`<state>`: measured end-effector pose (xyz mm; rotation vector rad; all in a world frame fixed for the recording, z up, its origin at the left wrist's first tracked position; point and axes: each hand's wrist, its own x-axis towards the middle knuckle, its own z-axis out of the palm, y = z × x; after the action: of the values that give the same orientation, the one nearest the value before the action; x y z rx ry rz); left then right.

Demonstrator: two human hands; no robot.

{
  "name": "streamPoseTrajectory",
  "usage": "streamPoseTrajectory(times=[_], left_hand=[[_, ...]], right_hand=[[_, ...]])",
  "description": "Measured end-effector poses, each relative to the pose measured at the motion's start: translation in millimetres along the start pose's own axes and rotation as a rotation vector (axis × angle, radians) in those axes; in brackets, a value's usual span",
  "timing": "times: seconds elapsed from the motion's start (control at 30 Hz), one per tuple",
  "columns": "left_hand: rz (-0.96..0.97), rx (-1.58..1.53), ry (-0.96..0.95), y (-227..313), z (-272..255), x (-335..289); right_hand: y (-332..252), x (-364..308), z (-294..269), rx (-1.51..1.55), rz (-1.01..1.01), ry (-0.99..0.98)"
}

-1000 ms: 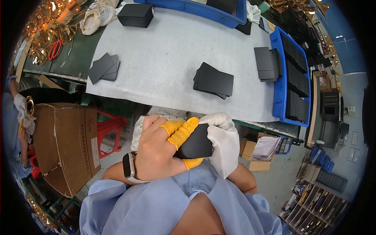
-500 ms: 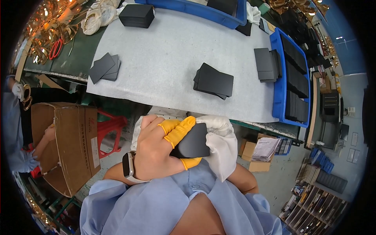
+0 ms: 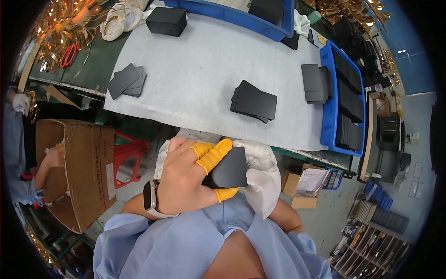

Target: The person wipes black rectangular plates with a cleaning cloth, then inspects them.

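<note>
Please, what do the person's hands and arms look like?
The left hand has yellow finger covers and a dark-faced wristwatch with pale band. White fabric, glove or cloth unclear, covers the right hand. The sleeves are light blue.

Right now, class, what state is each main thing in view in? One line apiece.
Left hand: closed on black card, yellow finger covers on
Right hand: under white cloth, grip hidden
Black card: held, partly covered
Middle stack: unevenly fanned
Left stack: fanned out
Back-left stack: neatly squared
Right blue tray: loaded with black pieces
Large cardboard box: open
</note>
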<state>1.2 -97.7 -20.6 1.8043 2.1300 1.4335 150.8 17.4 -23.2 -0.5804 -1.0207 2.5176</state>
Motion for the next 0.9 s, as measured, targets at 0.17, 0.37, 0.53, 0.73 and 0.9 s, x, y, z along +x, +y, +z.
streamPoseTrajectory(times=[0.17,0.37,0.53,0.73,0.9], left_hand=[[0.006,-0.002,-0.020,0.7,-3.0,2.8],[0.017,-0.010,-0.040,-0.1,-3.9,0.6],[0.015,-0.009,-0.060,2.9,-3.3,1.8],[0.012,0.000,-0.028,0.3,0.6,-3.6],[0.001,-0.004,-0.016,0.9,2.6,-4.6]], right_hand=[[6.5,3.1,-0.6,-0.126,-0.009,0.074],[10.3,2.4,-0.9,-0.351,-0.070,0.176],[15.3,4.9,-0.6,-0.289,-0.124,0.259],[11.5,5.9,-1.1,-0.366,-0.125,0.260],[10.8,1.9,-6.1,-0.518,-0.240,0.116]])
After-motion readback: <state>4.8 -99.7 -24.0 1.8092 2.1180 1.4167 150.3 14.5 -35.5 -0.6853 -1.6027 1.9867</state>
